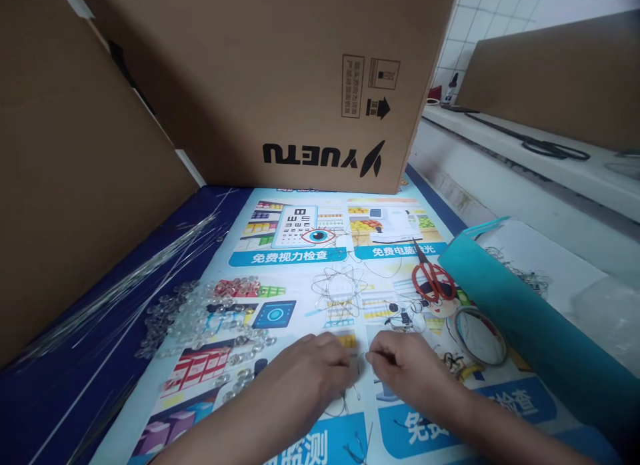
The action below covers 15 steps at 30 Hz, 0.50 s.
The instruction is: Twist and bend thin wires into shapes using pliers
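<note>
Both hands are low in the middle of the head view, a small gap apart over a printed poster sheet (295, 278). My left hand (320, 368) is closed, its fingers curled around something too small to make out. Facing it, my right hand (400, 362) is pinched closed, and what it holds is hidden. Thin wire or thread (345, 402) shows below and between the hands. Beyond them lies a flower-shaped loop of wire (340, 290). Many clear glass beads (185, 315) are spread to the left. Red-handled scissors (434, 282) and a roll of tape (480, 336) lie to the right.
Cardboard panels (300, 72) stand at the back and left. Long thin wires (135, 272) lie on the blue surface at left. A teal-edged box (530, 305) holding wire pieces is at right. Black scissors (545, 145) rest on a ledge (500, 135) behind it.
</note>
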Each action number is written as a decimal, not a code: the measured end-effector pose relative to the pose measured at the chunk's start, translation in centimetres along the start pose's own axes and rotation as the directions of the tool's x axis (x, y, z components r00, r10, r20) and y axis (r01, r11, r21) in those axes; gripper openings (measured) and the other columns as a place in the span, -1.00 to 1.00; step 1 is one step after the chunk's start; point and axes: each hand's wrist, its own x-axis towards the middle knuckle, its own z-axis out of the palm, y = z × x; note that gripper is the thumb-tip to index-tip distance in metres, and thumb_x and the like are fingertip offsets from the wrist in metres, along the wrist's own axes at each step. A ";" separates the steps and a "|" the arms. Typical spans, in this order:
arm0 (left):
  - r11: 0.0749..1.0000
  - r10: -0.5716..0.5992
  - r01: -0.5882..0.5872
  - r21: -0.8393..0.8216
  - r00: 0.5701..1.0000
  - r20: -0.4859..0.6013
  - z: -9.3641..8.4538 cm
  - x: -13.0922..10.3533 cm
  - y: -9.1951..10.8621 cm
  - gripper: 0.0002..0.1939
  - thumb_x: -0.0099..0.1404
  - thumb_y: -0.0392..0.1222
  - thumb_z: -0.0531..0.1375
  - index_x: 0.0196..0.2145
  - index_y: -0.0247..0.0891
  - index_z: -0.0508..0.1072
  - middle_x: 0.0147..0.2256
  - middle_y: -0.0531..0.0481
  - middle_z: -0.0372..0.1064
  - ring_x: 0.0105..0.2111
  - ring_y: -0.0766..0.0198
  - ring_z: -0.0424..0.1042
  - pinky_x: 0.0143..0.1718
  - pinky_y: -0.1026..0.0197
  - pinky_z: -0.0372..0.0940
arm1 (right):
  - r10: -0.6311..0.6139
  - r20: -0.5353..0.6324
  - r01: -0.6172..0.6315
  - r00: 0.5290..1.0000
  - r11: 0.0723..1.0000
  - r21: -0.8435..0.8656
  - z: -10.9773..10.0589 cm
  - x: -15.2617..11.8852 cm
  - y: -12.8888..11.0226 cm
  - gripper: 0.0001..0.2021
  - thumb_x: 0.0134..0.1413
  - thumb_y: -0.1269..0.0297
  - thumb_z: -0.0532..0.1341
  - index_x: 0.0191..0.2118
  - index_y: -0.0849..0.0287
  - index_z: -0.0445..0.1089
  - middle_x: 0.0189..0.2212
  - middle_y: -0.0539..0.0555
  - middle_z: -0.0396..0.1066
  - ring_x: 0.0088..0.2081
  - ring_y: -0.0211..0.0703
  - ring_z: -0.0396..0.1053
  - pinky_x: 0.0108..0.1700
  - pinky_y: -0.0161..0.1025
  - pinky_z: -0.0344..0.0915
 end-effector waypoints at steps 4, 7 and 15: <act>1.000 -0.002 0.001 0.019 0.999 0.037 -0.3 0.1 0.1 -0.79 0.25 -0.36 0.06 -0.39 -0.18 0.47 -0.33 -0.05 0.43 -0.24 0.14 0.36 -0.18 0.10 0.21 | -0.036 0.056 0.036 0.998 0.999 -0.008 -1.3 -0.2 -0.7 -0.81 0.05 0.33 0.06 -0.51 0.16 0.35 -0.57 -0.03 0.35 -0.50 -0.28 0.26 -0.50 -0.38 0.01; 0.997 -0.001 -0.004 0.074 0.997 0.078 -0.2 0.3 0.1 -0.82 0.26 -0.33 0.07 -0.36 -0.19 0.47 -0.31 -0.05 0.43 -0.25 0.12 0.37 -0.20 0.10 0.24 | -0.019 0.017 0.019 1.000 1.000 -0.008 -3.8 -0.5 -0.6 -0.83 0.06 0.33 0.07 -0.45 0.14 0.37 -0.57 -0.05 0.36 -0.49 -0.28 0.27 -0.50 -0.38 0.00; 0.970 0.062 -0.070 0.233 0.997 0.044 0.6 0.4 -1.0 -0.83 0.23 -0.28 0.12 -0.24 -0.17 0.47 -0.18 0.00 0.45 -0.11 0.12 0.39 -0.10 0.15 0.30 | -0.042 -0.125 0.025 0.991 0.991 -0.133 -9.3 -2.0 4.3 -0.81 0.05 0.42 0.04 -0.50 0.20 0.33 -0.55 -0.04 0.34 -0.50 -0.30 0.23 -0.45 -0.38 0.05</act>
